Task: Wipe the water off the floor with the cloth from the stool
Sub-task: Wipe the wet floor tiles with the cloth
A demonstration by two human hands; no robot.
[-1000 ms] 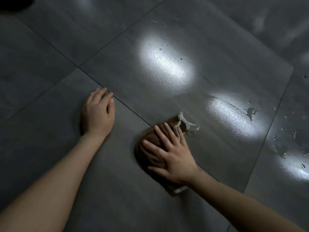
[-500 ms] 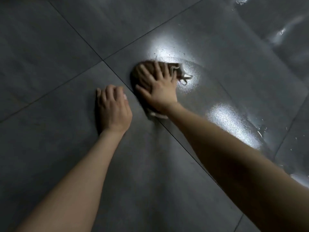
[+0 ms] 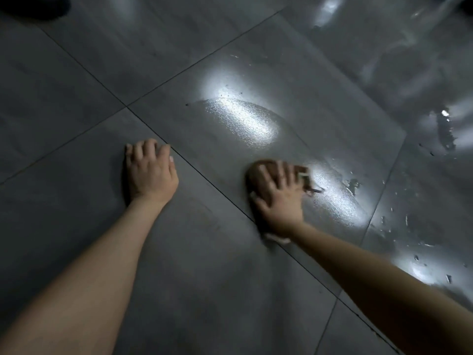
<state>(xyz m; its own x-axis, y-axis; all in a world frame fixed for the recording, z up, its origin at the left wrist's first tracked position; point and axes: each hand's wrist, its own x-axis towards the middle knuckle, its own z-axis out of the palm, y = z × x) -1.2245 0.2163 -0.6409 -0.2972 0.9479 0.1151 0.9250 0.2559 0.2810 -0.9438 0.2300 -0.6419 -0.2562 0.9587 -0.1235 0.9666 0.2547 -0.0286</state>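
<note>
Wiping is under way: the right hand (image 3: 279, 198), fingers spread flat, presses the brown cloth (image 3: 256, 170) on the wet floor (image 3: 332, 119), the left hand (image 3: 149, 172) braces empty, and droplets (image 3: 353, 184) just right likely come next

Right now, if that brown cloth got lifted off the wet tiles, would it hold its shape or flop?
Probably flop: the cloth lies bunched and flattened under the right hand. It may be damp and a little heavy, given the water beside it.
</note>
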